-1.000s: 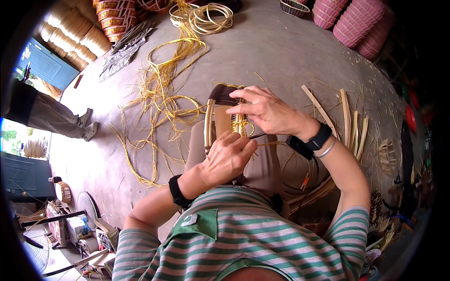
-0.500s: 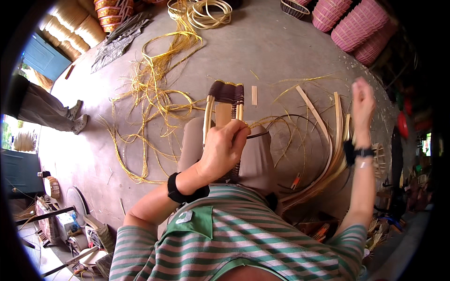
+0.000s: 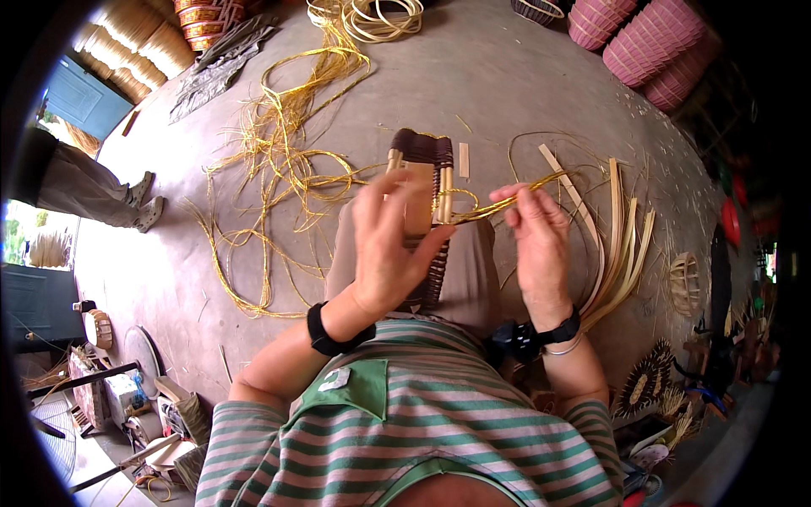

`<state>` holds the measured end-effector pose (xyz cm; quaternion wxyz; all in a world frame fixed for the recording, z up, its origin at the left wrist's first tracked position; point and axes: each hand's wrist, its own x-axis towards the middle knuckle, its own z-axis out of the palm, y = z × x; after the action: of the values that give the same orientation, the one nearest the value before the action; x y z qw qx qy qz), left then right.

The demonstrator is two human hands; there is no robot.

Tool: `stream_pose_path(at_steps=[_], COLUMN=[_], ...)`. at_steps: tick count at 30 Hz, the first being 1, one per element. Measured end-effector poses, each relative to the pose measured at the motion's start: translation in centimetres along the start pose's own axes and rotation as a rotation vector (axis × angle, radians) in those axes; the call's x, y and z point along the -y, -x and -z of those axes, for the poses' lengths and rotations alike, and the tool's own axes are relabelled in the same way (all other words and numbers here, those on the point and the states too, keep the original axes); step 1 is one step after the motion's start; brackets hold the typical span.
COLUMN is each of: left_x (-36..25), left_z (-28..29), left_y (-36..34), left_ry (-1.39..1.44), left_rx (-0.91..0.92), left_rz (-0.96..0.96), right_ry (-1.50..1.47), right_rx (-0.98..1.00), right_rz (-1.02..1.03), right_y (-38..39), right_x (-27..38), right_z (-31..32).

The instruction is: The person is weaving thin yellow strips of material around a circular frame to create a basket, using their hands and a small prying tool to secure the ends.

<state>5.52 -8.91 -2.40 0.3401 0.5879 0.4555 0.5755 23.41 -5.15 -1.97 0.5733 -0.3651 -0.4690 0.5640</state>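
Note:
A small dark-brown woven piece (image 3: 427,145) with pale rods along its sides stands at my knees. A flat tan slat (image 3: 418,211) lies inside it. My left hand (image 3: 380,245) is over its near left side, thumb and fingers apart and slightly blurred; the thumb is beside the right edge. To the right, my right hand (image 3: 538,237) pinches a strand of golden cord (image 3: 498,205). That cord runs from the right rods of the woven piece, with a loose loop near them, through my fingertips.
Tangled golden cord (image 3: 283,160) spreads over the floor at left. Long pale strips (image 3: 615,220) fan out at right, and a short wooden slat (image 3: 464,160) lies ahead. Another person's legs (image 3: 93,186) are at far left. Stacked pink baskets (image 3: 650,42) stand at back right.
My right hand has come in from the far right to beside the woven piece. My left hand has changed from a closed grip to spread fingers. The woven piece has shifted slightly right.

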Motion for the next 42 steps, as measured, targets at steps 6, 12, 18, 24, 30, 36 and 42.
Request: stream_pose_path(at_steps=[6, 12, 18, 24, 30, 36, 42], left_x=[3.0, 3.6, 3.2, 4.4, 5.2, 4.4, 2.4], left_z=[1.9, 2.1, 3.1, 2.9, 3.2, 3.1, 2.2], left_y=[1.2, 1.2, 1.2, 1.0, 0.7, 1.2, 1.5], left_ry=[0.488, 0.650, 0.592, 0.610, 0.547, 0.515, 0.598], left_rx=[0.156, 0.279, 0.268, 0.379, 0.389, 0.334, 0.241], left_rz=[0.649, 0.768, 0.668, 0.705, 0.636, 0.765, 0.759], right_ry=[-0.056, -0.728, -0.510, -0.616, -0.573, -0.460, -0.548], right_rx=[0.110, 0.240, -0.124, -0.020, -0.122, -0.188, -0.149], right_rz=[-0.030, -0.301, -0.553, -0.342, -0.371, -0.395, -0.460], right_y=[-2.3, -5.5, 2.0, -4.0, -1.7, -0.6, -6.0], right_x=[0.5, -10.9, -10.5, -10.2, -8.8, -10.7, -16.9], right_z=[1.9, 7.3, 3.7, 4.6, 4.3, 4.4, 1.1])
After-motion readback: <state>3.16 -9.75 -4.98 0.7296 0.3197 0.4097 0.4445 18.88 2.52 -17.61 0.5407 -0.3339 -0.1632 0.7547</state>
